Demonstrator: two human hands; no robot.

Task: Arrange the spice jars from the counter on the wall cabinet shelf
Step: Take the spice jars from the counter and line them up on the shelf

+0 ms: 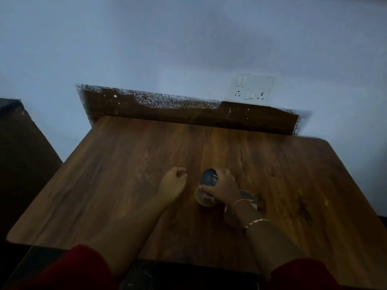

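Three spice jars stand close together on the wooden counter [125,164]. My right hand [222,188] is closed around the farthest jar [209,177], which has a dark lid. A second jar [204,198] stands just in front of it, partly under my fingers. A third jar [247,196] is mostly hidden behind my right wrist. My left hand [172,183] rests on the counter to the left of the jars, fingers curled in, holding nothing. The wall cabinet shelf is not in view.
A dark wooden backsplash [188,114] runs along the counter's far edge against a pale wall. A white switch and socket plate [251,87] sits on the wall above it. A dark piece of furniture [21,153] stands at the left.
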